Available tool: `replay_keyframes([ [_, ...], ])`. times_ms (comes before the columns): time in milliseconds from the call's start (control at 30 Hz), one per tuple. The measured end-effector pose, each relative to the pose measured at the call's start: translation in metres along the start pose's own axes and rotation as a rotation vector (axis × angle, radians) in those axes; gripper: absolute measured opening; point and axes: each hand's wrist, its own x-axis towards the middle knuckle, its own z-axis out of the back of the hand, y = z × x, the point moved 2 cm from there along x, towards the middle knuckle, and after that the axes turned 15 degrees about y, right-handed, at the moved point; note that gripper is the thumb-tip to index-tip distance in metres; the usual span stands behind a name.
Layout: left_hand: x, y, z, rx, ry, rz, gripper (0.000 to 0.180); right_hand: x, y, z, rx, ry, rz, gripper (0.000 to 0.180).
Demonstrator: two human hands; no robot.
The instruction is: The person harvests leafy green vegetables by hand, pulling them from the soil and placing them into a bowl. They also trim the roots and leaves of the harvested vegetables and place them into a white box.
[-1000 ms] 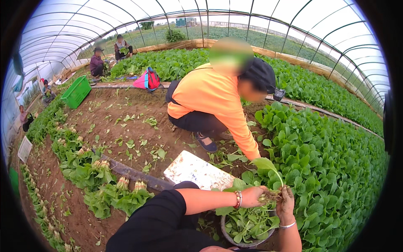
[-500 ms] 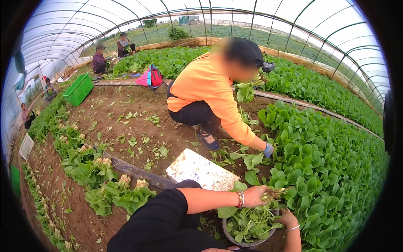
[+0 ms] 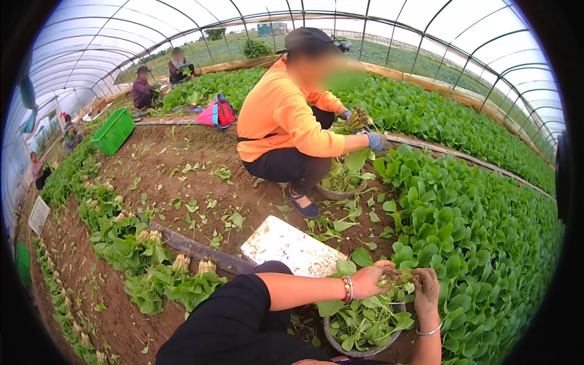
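Note:
My left hand (image 3: 372, 277) and my right hand (image 3: 427, 288) both grip one bunch of leafy greens (image 3: 398, 279) by its rooted end, just above a round basin (image 3: 360, 349) filled with cut greens. A beaded bracelet sits on my left wrist and a thin bangle on my right. The bed of growing greens (image 3: 480, 243) lies directly to my right.
A person in an orange top (image 3: 286, 115) squats ahead, holding greens over another basin (image 3: 340, 193). A white board (image 3: 292, 248) lies on the soil between us. Rows of bundled greens (image 3: 176, 274) run along the left. A green crate (image 3: 114, 130), a pink bag (image 3: 218, 112) and other workers are farther back.
My hands have lowered the bunch toward the basin and turned its roots up between them. The person in orange has straightened up from the bed and now holds a bunch in front of them.

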Motion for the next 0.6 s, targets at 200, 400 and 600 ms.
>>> replay_keyframes([
  [200,0.004,-0.001,0.002,-0.124,-0.031,-0.137,0.055,-0.007,0.007,-0.022,0.107,0.132,-0.008,0.028],
  [400,0.001,-0.010,-0.002,-0.224,0.067,-0.230,0.060,-0.012,-0.006,-0.034,0.292,0.083,0.095,0.030],
  [600,0.002,0.007,-0.002,-0.355,0.153,-0.096,0.063,-0.008,0.007,-0.036,0.297,0.037,0.120,0.028],
])
